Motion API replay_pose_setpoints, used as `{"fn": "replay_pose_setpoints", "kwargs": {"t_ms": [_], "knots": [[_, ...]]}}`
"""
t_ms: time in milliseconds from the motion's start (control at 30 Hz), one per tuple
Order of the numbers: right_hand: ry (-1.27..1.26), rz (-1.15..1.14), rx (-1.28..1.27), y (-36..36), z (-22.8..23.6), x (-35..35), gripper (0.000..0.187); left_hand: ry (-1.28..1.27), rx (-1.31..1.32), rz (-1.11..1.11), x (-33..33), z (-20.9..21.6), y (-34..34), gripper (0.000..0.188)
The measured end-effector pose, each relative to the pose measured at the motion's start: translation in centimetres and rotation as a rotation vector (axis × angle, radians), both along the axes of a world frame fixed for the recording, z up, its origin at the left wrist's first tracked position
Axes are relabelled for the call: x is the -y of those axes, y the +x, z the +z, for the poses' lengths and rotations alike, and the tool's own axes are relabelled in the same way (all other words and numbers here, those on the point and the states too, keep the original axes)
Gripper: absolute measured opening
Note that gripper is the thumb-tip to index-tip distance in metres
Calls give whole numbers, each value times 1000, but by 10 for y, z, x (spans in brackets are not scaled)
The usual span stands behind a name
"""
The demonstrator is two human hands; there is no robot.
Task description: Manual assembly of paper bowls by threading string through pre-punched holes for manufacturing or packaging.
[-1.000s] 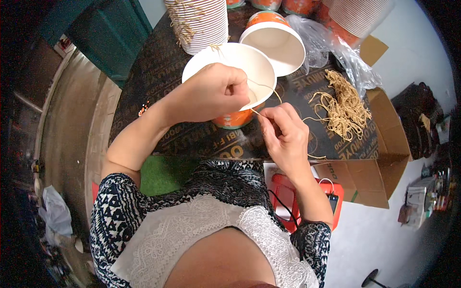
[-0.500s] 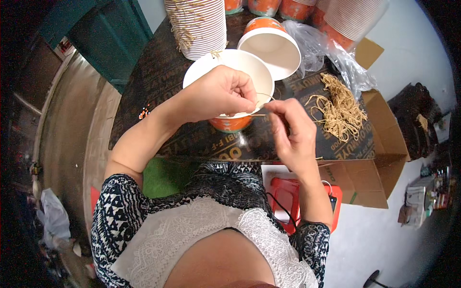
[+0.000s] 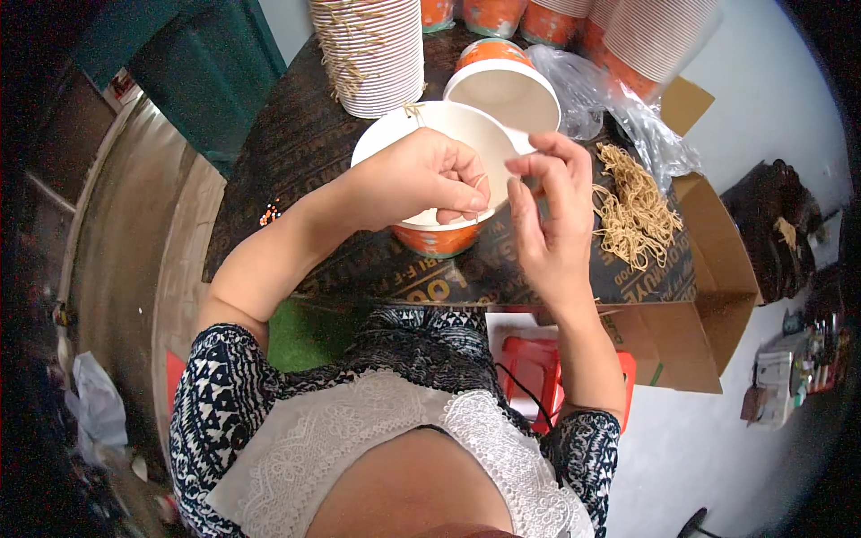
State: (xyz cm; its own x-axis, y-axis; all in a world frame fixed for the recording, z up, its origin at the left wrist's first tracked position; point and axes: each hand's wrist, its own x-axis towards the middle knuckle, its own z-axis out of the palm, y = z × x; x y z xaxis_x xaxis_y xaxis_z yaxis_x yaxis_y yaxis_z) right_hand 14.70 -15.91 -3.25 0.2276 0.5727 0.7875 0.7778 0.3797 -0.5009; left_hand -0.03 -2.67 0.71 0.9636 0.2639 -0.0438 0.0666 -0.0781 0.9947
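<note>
The left hand [image 3: 426, 181] reaches over the front bowl [image 3: 438, 240], thumb and fingers pinched on a short piece of string [image 3: 481, 212] at the near right part of its rim. The right hand [image 3: 554, 215] hovers just beside, thumb and fingers parted, no strand clearly seen between them. The step looks like working string at that rim – the next move probably calls for a fine pinch on a loose end, with the bowl kept steady.

Around them, left to right: small beads [image 3: 269, 214] on the bench [image 3: 309, 179], a tall bowl stack [image 3: 377, 63] with string tufts, a second bowl [image 3: 502, 97] on its side close behind – perhaps crowding the fingers – then a clear plastic bag [image 3: 574, 90], a tangled string heap [image 3: 635, 215] and an open cardboard box [image 3: 717, 242].
</note>
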Motion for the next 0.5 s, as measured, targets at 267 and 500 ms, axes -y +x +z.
{"fn": "replay_pose_setpoints", "kwargs": {"t_ms": [267,500], "knots": [[-51,25,19,-9,-10,7,18,-11,11,-34,-5,-1,-1,13],[4,56,32,-9,-14,-1,17,-22,-31,-19,-2,-1,2,10]]}}
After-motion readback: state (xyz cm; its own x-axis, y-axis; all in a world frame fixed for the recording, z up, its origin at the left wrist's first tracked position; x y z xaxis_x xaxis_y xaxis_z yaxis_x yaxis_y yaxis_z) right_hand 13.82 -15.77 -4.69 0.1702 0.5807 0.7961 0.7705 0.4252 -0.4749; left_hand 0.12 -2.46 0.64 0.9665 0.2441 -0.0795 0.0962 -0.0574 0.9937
